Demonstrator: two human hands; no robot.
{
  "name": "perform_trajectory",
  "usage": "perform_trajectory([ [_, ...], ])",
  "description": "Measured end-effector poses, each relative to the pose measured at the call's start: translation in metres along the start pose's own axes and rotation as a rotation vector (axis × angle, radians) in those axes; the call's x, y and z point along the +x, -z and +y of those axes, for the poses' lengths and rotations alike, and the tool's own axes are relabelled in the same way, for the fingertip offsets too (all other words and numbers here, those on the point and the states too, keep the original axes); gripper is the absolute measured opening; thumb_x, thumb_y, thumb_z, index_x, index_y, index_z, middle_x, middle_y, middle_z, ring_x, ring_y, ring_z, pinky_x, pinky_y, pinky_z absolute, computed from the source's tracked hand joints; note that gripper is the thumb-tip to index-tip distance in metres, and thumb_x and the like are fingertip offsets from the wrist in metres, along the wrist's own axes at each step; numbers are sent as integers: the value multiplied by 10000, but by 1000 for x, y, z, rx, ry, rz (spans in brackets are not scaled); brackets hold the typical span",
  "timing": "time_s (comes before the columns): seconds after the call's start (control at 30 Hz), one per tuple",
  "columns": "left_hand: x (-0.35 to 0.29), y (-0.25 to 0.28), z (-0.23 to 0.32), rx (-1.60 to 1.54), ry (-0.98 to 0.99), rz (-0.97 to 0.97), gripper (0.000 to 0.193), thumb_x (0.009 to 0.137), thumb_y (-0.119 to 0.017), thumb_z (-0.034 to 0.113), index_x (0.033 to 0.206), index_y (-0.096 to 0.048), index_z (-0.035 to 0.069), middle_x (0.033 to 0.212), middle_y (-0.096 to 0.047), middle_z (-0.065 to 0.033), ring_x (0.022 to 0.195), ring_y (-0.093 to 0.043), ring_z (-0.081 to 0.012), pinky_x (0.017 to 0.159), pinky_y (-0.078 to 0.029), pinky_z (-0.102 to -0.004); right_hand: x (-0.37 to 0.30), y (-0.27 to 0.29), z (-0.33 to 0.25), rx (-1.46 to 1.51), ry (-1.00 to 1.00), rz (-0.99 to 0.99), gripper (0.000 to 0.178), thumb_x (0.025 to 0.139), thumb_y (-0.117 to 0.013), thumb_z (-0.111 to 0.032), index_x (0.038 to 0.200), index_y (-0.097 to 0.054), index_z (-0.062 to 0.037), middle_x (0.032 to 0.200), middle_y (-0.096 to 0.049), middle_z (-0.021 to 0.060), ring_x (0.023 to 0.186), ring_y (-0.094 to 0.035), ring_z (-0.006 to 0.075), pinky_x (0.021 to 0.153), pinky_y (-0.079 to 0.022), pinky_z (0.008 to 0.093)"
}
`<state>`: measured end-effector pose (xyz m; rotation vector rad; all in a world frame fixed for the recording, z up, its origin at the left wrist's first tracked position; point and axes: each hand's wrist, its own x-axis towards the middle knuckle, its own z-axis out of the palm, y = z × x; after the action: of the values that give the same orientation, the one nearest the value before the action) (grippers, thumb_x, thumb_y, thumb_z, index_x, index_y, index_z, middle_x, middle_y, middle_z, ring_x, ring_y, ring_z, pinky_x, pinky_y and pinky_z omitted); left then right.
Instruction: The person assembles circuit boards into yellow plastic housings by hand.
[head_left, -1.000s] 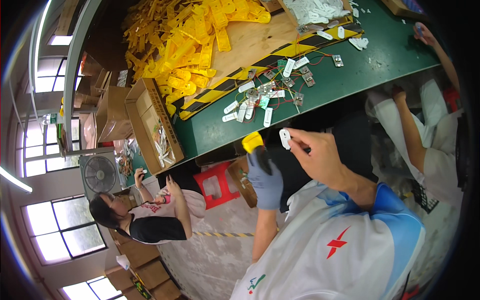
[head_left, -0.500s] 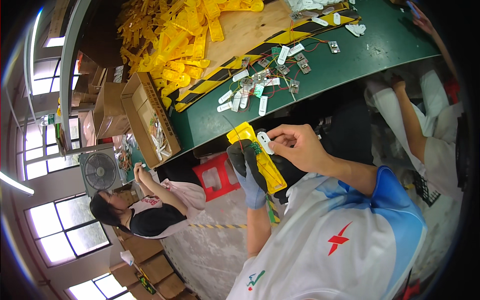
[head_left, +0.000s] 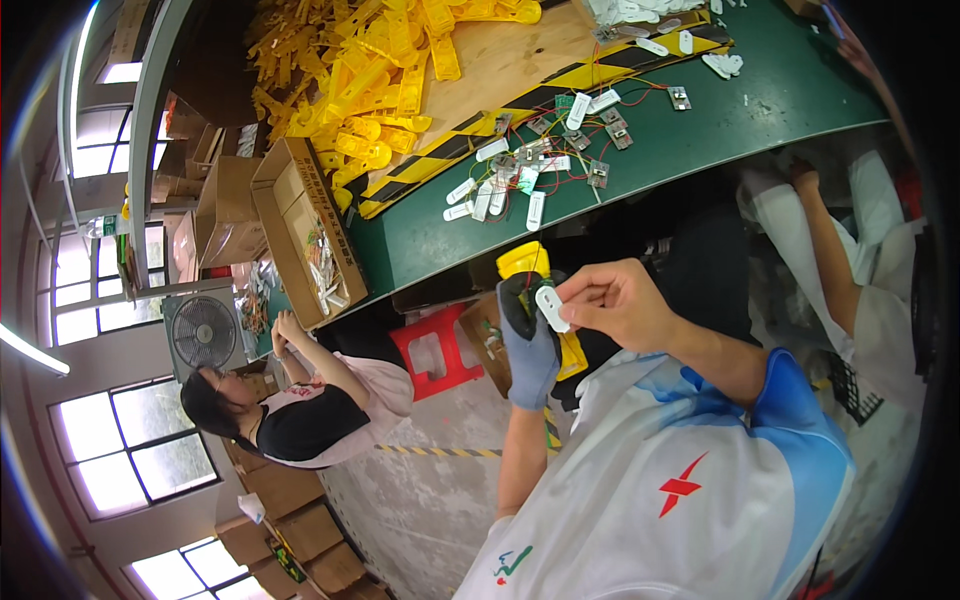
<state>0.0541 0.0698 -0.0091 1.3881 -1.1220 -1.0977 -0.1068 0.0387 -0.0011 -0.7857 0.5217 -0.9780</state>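
Note:
In my gloved left hand (head_left: 528,350), fingers wrapped round it, is a long yellow plastic housing (head_left: 522,259). Its upper end stands above the black-coated fingers and its lower end shows below the palm; the glove hides the middle. Between the thumb and fingers of my bare right hand (head_left: 625,305) is a small white oval plastic plate (head_left: 551,309) with dark openings. The plate is right in front of the gloved fingers; whether it touches the housing I cannot tell. Both hands are just off the near edge of the green workbench (head_left: 415,247).
Wired modules with white oval pieces (head_left: 536,211) lie on the bench. Behind them, yellow housings (head_left: 375,90) are heaped on a board edged with striped tape. A cardboard box (head_left: 284,193) stands left, near a red stool (head_left: 437,350). One co-worker (head_left: 310,415) sits left, another (head_left: 835,240) right.
My left hand has turned the yellow housing, and its fingers now cover the green circuit board seen before. My right hand has moved slightly right and down, still holding the white plate.

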Motion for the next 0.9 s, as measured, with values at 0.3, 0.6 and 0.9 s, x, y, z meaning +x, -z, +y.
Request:
perform_trajectory([
  [0.3, 9, 2, -8, 59, -162, 206, 170, 980, -519, 87, 1138, -523, 25, 1040, -551, -70, 955, -551, -160, 842, -458, -300, 3, -6, 2, -517, 110, 252, 221, 872, -675, -74, 1048, -682, 59, 849, -736, 153, 755, -706, 115, 678, -550, 225],
  [0.6, 8, 10, -2, 395, -322, 208, 238, 907, -524, -1, 1143, -551, -19, 1047, -590, -141, 953, -596, -251, 851, -472, -344, 25, -7, 5, -371, -61, 111, 243, 852, -706, -60, 1043, -682, 89, 885, -733, 153, 810, -690, 121, 741, -552, 250],
  [0.9, 10, 12, -5, 313, -196, 145, 231, 933, -506, 18, 1161, -520, -19, 1023, -597, -156, 929, -599, -243, 817, -474, -333, 39, 14, 34, -185, -84, 37, 366, 815, -728, 28, 1164, -632, 78, 981, -712, 155, 877, -684, 136, 815, -555, 253],
])
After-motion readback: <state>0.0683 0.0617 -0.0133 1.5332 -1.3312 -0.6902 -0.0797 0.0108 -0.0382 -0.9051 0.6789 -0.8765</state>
